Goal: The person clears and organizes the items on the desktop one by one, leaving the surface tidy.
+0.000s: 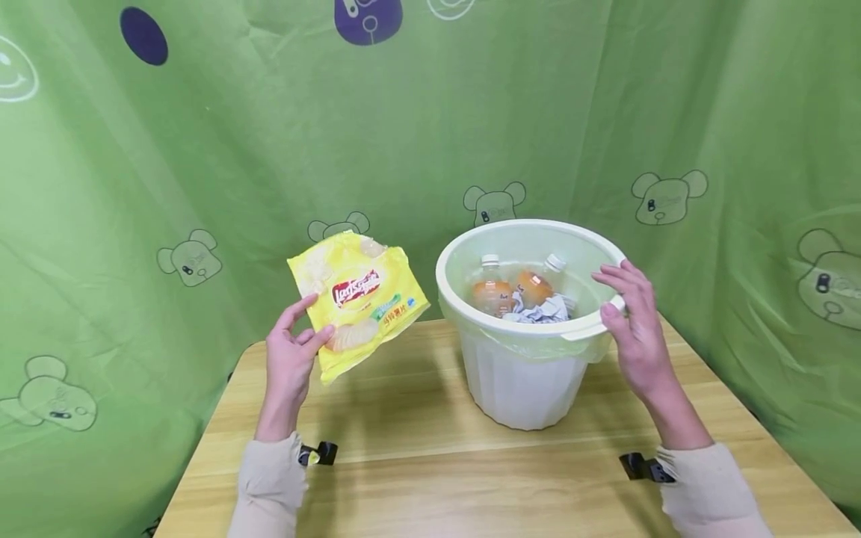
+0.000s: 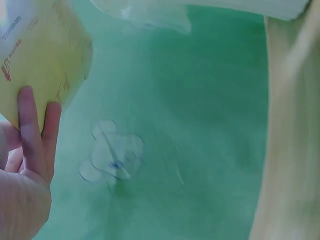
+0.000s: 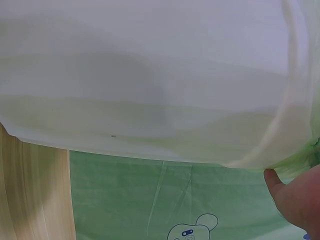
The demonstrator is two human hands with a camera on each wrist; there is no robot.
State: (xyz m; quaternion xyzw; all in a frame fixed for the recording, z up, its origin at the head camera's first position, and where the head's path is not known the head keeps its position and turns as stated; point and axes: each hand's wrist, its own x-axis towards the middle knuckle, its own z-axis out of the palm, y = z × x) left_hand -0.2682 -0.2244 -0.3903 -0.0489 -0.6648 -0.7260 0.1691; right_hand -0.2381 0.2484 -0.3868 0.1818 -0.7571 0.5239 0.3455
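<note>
A yellow potato chip bag (image 1: 363, 299), with a red logo and a torn upper edge, is pinched at its lower left side by my left hand (image 1: 292, 351). It is raised above the table, left of the white trash bin (image 1: 528, 381). The left wrist view shows the back of the chip bag (image 2: 45, 55) against my fingers. My right hand (image 1: 639, 329) is at the bin's right rim, its fingers extended over the opening and its thumb touching near the edge. In the right wrist view, the thumb (image 3: 280, 187) meets the lined rim; the other fingers are hidden there.
A translucent green liner (image 1: 531, 347) folds over the bin's rim. Inside lie two plastic bottles with orange labels, one a bottle (image 1: 491, 291) at left, and crumpled paper (image 1: 541, 310). The bin stands on a wooden table (image 1: 430, 478), with a green curtain (image 1: 403, 134) behind.
</note>
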